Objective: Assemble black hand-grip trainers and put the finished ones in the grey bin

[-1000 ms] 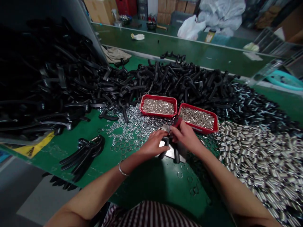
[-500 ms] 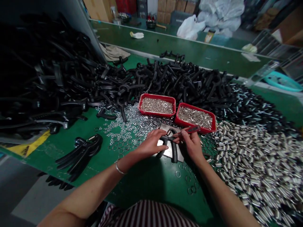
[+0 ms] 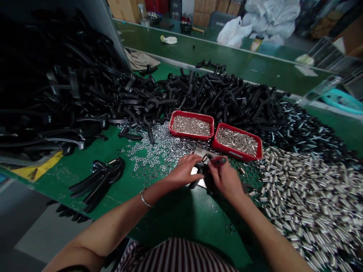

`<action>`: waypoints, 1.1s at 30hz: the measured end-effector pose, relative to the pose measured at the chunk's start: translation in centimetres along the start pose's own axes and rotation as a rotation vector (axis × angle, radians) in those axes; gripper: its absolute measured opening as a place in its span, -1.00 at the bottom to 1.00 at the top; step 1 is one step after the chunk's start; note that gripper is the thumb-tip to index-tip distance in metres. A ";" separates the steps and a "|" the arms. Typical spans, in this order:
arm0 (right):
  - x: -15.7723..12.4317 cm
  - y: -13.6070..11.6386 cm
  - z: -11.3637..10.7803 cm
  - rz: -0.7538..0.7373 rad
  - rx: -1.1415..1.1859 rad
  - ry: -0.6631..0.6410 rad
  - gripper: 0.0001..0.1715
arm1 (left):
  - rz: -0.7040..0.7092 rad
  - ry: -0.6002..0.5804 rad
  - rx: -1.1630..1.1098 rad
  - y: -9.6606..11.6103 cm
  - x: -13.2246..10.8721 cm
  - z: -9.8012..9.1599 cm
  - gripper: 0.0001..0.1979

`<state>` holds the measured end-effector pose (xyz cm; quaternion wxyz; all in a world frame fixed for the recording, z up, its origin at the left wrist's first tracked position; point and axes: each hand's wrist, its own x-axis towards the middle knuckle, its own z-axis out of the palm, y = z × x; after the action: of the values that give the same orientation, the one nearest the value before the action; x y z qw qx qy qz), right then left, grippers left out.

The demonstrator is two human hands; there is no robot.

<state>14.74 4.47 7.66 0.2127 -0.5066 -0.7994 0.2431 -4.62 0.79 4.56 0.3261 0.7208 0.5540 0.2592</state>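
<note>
My left hand (image 3: 185, 170) is closed round the left side of a black plastic spring clamp (image 3: 201, 168) on a small metal plate (image 3: 200, 152). A short silver spring (image 3: 205, 158) shows at the top of the clamp. My right hand (image 3: 226, 176) grips a slim red-handled tool (image 3: 219, 161) over the clamp's right side. The tool's working tip is hidden by my fingers and the clamp, so its exact kind is unclear. Just behind my hands stand two red trays: a left tray (image 3: 191, 136) of tiny metal parts and a right tray (image 3: 238, 154) of small pins.
Black clamp parts (image 3: 204, 90) are heaped across the back and left. Loose nuts and rings (image 3: 151, 151) lie left of the trays. Silver springs (image 3: 306, 200) spread over the right side. Several clamps (image 3: 99, 177) lie together near the table's left front edge.
My right hand has moved left and closer, bringing the red-handled tool over the clamp and covering more of it. My left hand keeps its hold. The whole view has shifted slightly.
</note>
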 end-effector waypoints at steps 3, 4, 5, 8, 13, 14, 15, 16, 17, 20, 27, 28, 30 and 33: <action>2.5 -0.9 -0.7 -0.010 0.011 -0.133 -0.75 | -0.010 0.005 0.018 0.1 0.0 0.1 -0.45; 3.4 -0.9 -1.0 -0.004 0.094 -0.179 -0.75 | -0.018 0.007 0.024 0.2 0.0 0.0 -0.45; 4.1 -0.7 -1.3 0.011 0.213 -0.233 -0.75 | -0.023 0.006 0.030 0.3 0.0 0.0 -0.45; 5.1 0.6 -2.1 0.118 0.695 -0.351 -0.68 | -0.034 -0.002 0.039 0.7 0.0 -0.2 -0.47; 2.7 3.4 -0.8 0.245 1.142 -0.098 -0.63 | -0.028 -0.009 0.028 0.5 0.1 -0.3 -0.46; 2.1 3.7 -0.2 0.253 1.126 -0.060 -0.63 | -0.029 -0.011 0.025 0.3 0.1 -0.3 -0.47; 1.7 4.0 0.4 0.253 1.098 -0.033 -0.64 | -0.032 -0.013 0.023 0.2 0.2 -0.3 -0.47; 1.3 4.1 0.9 0.243 1.066 -0.013 -0.65 | -0.032 -0.018 0.023 0.2 0.2 -0.4 -0.47; 1.1 4.1 1.2 0.228 1.033 0.003 -0.66 | -0.032 -0.023 0.023 0.1 0.3 -0.4 -0.48; 0.8 3.8 1.4 0.176 0.899 0.021 -0.71 | -0.028 -0.025 0.023 0.1 0.4 -0.5 -0.48; 0.6 0.9 0.1 -0.077 0.089 -0.065 -0.75 | -0.009 -0.022 0.014 0.2 0.3 -0.4 -0.47; 0.8 0.3 -0.1 -0.101 0.036 -0.093 -0.75 | -0.004 -0.017 0.019 0.3 0.3 -0.4 -0.47; 1.3 -0.8 -0.8 -0.090 0.136 -0.137 -0.72 | -0.014 -0.010 0.033 0.5 0.3 -0.4 -0.48; 1.7 -2.0 -1.9 -0.038 0.466 -0.163 -0.62 | -0.040 -0.014 0.058 0.8 0.3 -0.4 -0.50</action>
<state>13.77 5.63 10.51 0.2634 -0.4073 -0.7456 0.4569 -4.33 1.04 5.45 0.3141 0.7204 0.5733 0.2316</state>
